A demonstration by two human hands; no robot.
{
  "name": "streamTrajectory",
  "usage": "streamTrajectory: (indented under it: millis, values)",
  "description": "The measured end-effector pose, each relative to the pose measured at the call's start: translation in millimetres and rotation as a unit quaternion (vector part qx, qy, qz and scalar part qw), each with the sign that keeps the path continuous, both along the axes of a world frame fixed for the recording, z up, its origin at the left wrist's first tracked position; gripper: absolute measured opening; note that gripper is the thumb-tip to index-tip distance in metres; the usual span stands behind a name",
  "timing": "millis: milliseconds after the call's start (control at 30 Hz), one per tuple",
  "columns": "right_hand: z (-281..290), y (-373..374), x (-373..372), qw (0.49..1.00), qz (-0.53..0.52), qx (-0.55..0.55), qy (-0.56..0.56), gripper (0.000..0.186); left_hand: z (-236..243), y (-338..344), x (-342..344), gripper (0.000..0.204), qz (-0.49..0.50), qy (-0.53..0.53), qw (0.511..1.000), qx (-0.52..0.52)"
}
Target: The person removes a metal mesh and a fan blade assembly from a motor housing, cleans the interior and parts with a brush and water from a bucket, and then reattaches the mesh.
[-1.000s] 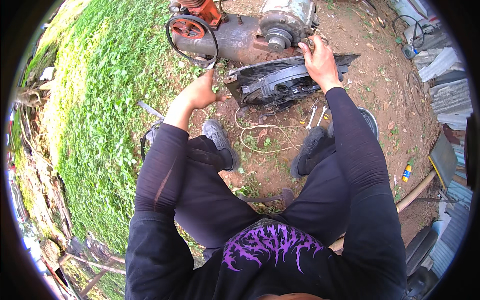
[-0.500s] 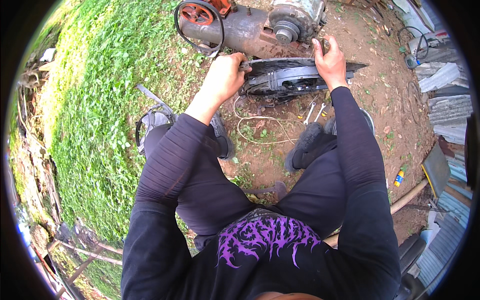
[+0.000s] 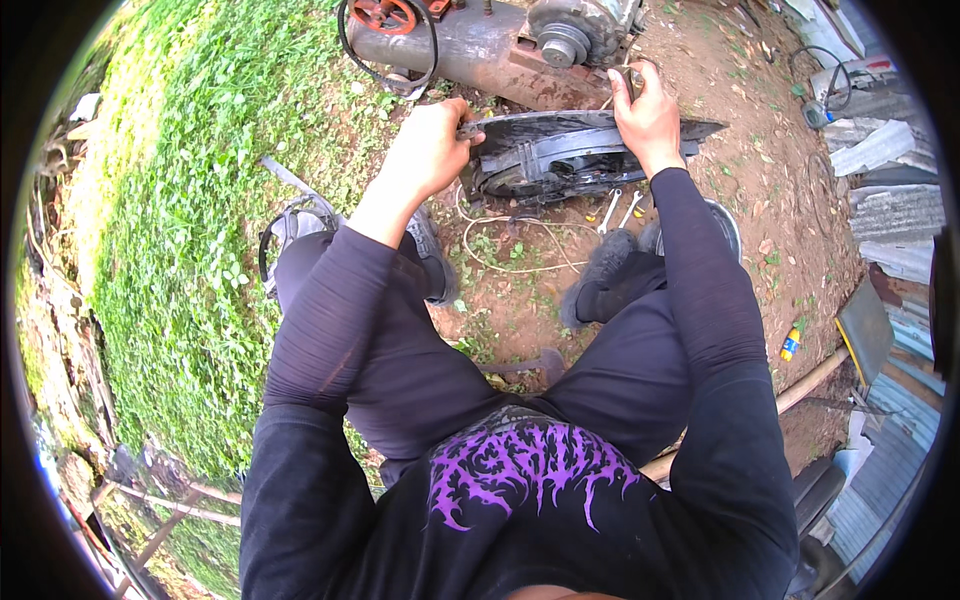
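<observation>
A black plastic fan shroud (image 3: pixel 560 155), with a curved ring on its near side, stands on edge in front of my feet. My left hand (image 3: pixel 430 142) is closed on its left upper corner, thumb and fingers wrapped over the rim. At the right part of the upper edge, my right hand (image 3: pixel 645 122) grips the shroud with the thumb raised; some of its fingers are hidden behind the panel. Two wrenches (image 3: pixel 631 208) lie on the soil below the shroud, near my right shoe. A thin pale cord (image 3: pixel 468 238) loops over the ground between my feet.
Just beyond the shroud lies a rusty compressor tank (image 3: pixel 450 50) with a motor pulley (image 3: pixel 562 46) and a loose black belt (image 3: pixel 434 55). A grey bag (image 3: pixel 300 222) sits by my left leg. Corrugated sheets (image 3: pixel 897 245) and a yellow bottle (image 3: pixel 791 344) are at the right.
The view has shifted slightly, so everything sits a little farther left and up. Both hands keep their hold on the fan shroud, which leans slightly differently, showing more of its near side.
</observation>
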State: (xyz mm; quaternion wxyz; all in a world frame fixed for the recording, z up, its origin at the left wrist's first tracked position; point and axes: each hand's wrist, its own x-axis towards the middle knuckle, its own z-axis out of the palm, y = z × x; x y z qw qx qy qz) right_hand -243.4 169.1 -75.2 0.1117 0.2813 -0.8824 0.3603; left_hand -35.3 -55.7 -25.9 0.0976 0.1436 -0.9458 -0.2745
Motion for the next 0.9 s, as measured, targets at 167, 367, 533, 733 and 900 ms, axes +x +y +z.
streamTrajectory:
  millis: [167,367,533,733,900]
  values:
    - [-4.5,-8.0,-3.8,0.999,-0.016,-0.028,-0.001,0.041,-6.3,-13.4,-3.3,0.034,-0.026,-0.007,1.000,-0.005]
    - [-0.1,-10.5,-8.9,0.997,-0.039,-0.061,-0.010,0.057,-2.9,-21.6,-11.1,0.034,-0.051,-0.021,0.998,-0.017]
    - [33.3,3.3,5.4,0.988,-0.128,0.040,0.075,0.037,-4.4,-22.6,-9.8,0.035,-0.072,-0.019,0.997,-0.034]
    - [-25.7,-38.6,80.1,0.953,-0.036,0.265,0.143,0.059,1.8,-23.2,-13.6,0.034,-0.057,-0.043,0.997,-0.030]
    - [0.5,-64.4,108.6,0.942,0.108,0.260,0.181,0.066,-1.4,-33.1,-13.5,0.045,-0.054,-0.080,0.993,-0.069]
